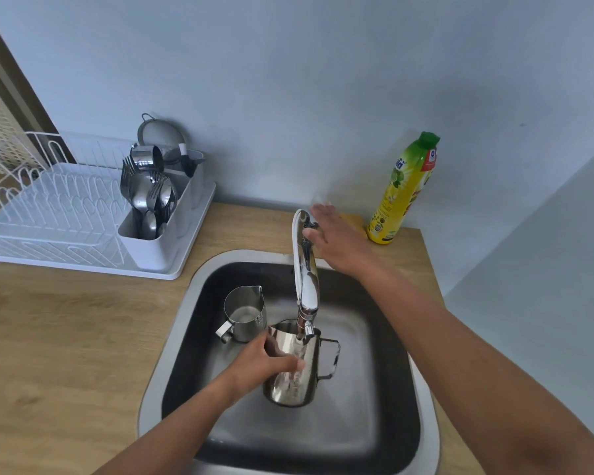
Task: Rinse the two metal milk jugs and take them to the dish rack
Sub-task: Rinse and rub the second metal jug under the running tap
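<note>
left hand (259, 363) grip grasping milk jug (297, 368) under tap (306, 282), right hand (336, 240) grip released at tap lever, second jug (244, 313) in sink (374, 371)

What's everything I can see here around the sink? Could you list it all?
milk jugs: two, shiny metal; one held under the tap, one standing in the sink's back left
tap: one, chrome, over the sink
sink: one, steel, set in the counter
counter: one, light wood
dish rack: one, white, on the counter at left
cutlery holder: one, pale grey, at the rack's right end, holding forks and spoons
dish soap bottle: one, yellow with green cap, against the wall at right
sponge: one, yellow, beside the bottle, mostly hidden
left hand: fingers wrapped around the held jug
right hand: open, at the tap's top
</note>
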